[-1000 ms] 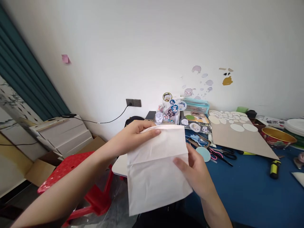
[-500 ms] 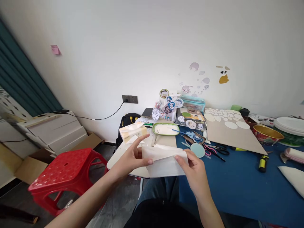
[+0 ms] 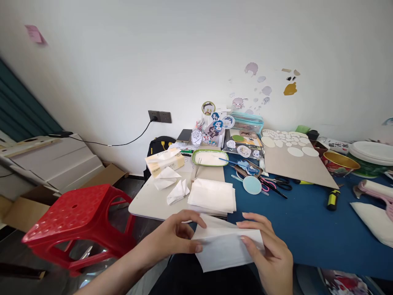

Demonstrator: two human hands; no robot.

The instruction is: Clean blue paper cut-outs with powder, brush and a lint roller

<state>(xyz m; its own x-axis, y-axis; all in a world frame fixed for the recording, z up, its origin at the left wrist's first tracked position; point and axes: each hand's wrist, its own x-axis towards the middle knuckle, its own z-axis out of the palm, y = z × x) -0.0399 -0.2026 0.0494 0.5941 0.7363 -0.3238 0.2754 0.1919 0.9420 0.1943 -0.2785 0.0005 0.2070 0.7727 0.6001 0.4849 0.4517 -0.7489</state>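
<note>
I hold the white tissue [image 3: 229, 252] up over my lap with both hands. My left hand [image 3: 181, 235] pinches its left side, with the thumb in front and the other fingers curled by the top edge. My right hand [image 3: 270, 250] pinches the right side. That thumb presses on the front, and the long fingers reach up behind the top. So the tissue sits between my two hands. A folded white stack [image 3: 211, 194] lies just past it.
</note>
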